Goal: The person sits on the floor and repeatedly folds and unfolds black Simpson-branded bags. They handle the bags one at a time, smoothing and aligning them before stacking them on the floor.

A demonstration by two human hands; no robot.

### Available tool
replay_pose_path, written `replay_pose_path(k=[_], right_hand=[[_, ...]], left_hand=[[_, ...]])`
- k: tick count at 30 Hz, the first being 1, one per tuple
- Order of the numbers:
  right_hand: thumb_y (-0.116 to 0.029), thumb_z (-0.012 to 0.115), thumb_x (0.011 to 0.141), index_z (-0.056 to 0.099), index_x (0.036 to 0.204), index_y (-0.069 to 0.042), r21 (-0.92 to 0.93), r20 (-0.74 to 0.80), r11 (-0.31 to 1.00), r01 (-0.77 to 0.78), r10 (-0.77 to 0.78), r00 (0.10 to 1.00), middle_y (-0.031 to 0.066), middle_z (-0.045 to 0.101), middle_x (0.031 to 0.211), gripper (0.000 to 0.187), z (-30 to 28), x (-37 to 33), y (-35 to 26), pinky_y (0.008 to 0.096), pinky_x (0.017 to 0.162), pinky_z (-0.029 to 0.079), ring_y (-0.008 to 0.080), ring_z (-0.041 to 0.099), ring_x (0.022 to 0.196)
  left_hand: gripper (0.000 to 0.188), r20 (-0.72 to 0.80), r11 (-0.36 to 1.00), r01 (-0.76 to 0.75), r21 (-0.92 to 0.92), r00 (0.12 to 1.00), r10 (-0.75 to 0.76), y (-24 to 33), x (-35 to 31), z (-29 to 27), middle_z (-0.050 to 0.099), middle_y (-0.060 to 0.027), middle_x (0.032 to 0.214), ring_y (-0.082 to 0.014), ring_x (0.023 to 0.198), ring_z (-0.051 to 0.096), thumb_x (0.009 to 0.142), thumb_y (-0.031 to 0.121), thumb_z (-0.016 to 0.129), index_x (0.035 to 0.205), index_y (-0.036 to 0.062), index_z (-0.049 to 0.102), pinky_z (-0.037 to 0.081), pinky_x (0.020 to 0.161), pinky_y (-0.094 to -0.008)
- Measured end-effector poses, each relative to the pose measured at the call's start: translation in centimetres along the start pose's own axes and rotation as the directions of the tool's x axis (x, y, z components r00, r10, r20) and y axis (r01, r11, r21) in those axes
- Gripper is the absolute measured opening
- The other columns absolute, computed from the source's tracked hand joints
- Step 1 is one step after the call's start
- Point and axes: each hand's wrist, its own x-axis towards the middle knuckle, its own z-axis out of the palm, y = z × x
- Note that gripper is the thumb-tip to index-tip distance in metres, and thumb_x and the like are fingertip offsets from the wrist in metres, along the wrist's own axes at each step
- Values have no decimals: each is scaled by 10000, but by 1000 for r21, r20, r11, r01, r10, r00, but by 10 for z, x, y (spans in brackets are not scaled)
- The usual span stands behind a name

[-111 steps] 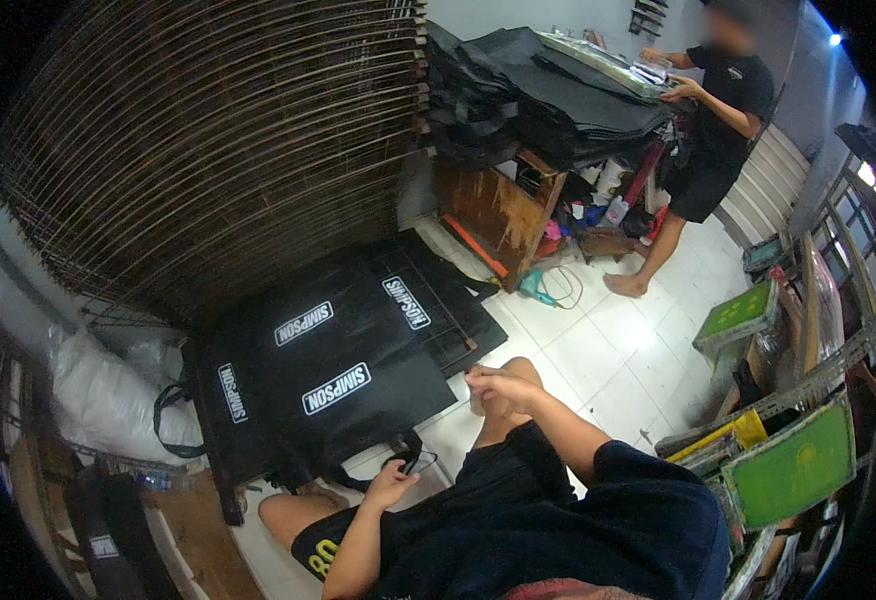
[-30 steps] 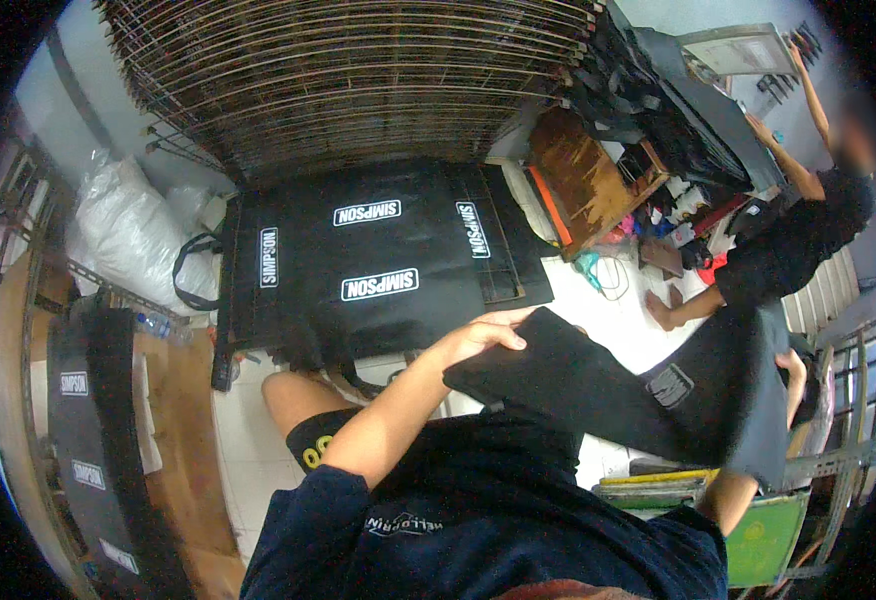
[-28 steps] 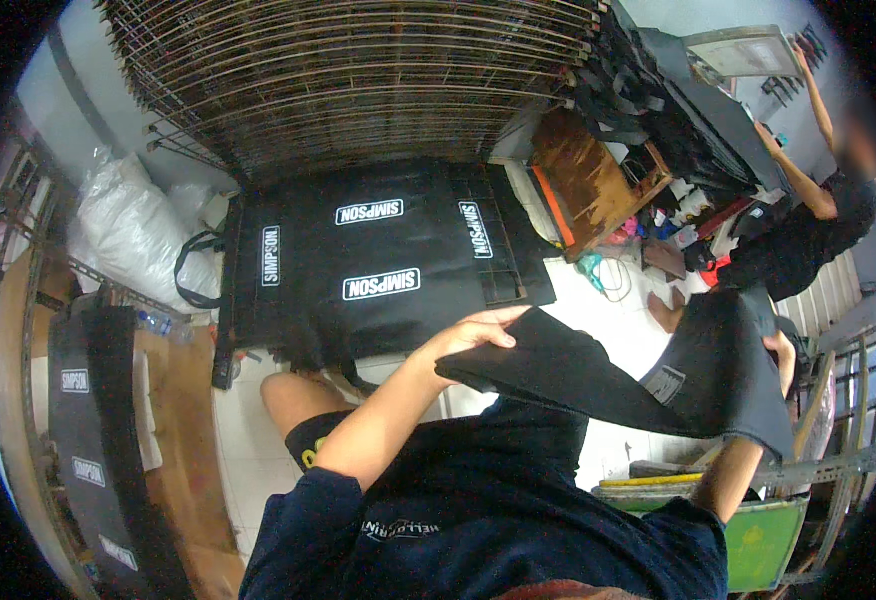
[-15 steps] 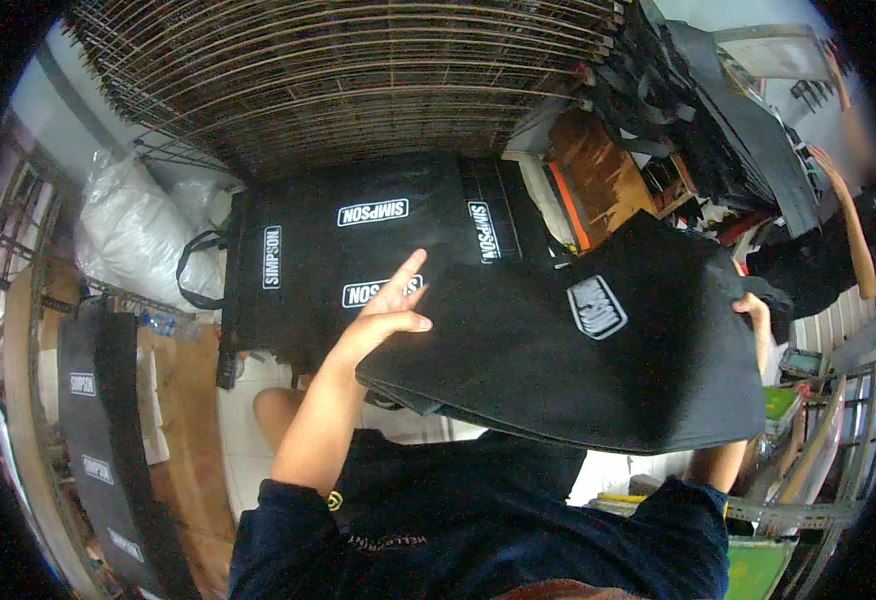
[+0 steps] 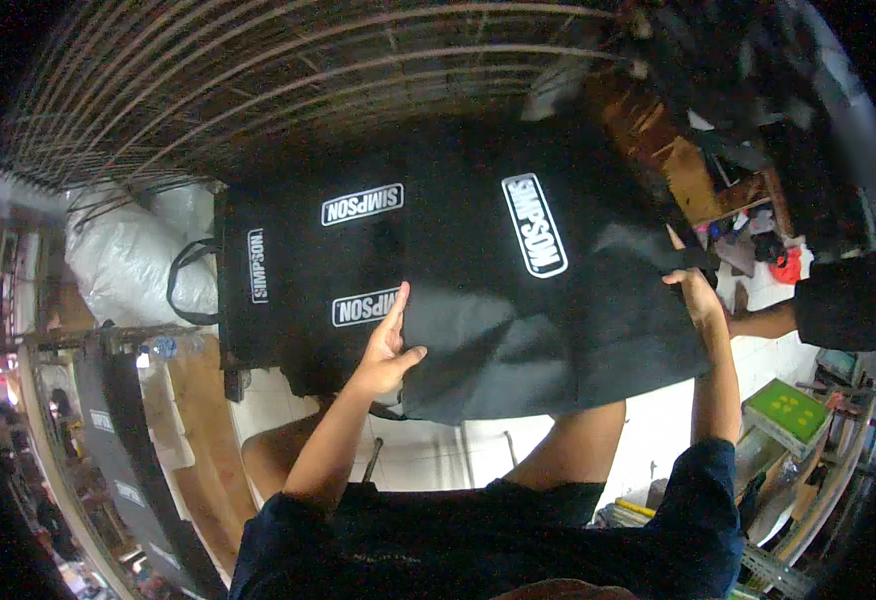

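Observation:
A black fabric panel [image 5: 478, 345] with a white printed patch lies over the right part of a larger spread of black fabric [image 5: 298, 245]. At the panel's left edge my left hand [image 5: 386, 358] is open, fingers stretched out and thumb apart, touching the edge. My right hand [image 5: 696, 295] pinches the panel's right edge, thumb on top and the other fingers mostly hidden. Shallow creases run across the panel's near half. Several white printed patches show on the black fabric to the left, and a black strap handle [image 5: 180, 285] loops from its left side.
A wire rack [image 5: 308, 60] overhangs the far side. Left are a translucent plastic bag [image 5: 123, 250] and a long black printed strip [image 5: 123, 440] beside a wooden board [image 5: 193, 440]. A green box [image 5: 788, 410] stands at right, below another person's dark clothing [image 5: 843, 305].
The panel has come down flatter onto the black fabric, and a rectangular patch shows instead of the shield-shaped one. My right hand has moved left. The view has shifted.

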Motion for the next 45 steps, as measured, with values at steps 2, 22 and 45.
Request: replay_pose_path(k=[2,22,45], right_hand=[[-135,689,691,625,862,19,-65,52,996,-60,64,997,68,619,826,238,9,37,22,314,749,432,210,573,778],[33,574,774,598,879,-54,-38,-377,989,142,-146,915,32,618,819,139,26,235,215,252,728,427,117,555,788],[-85,625,813,574,1100,31,-184,-302,968,171,-221,927,51,618,917,314,6,258,258,224,718,418,131,551,783]], left_hand=[[904,-66,994,47,95,997,-41,-50,14,2,145,-132,1498,-192,1330,256,734,-217,456,1462,103,26,283,998,-261],[287,-548,606,455,653,836,-37,-230,69,-3,591,-201,906,-362,773,588,780,53,621,1065,20,617,482,725,-399],[278,-651,610,488,624,756,62,-269,58,-14,573,-158,1006,-328,917,586,803,122,637,1070,48,634,487,794,-386]])
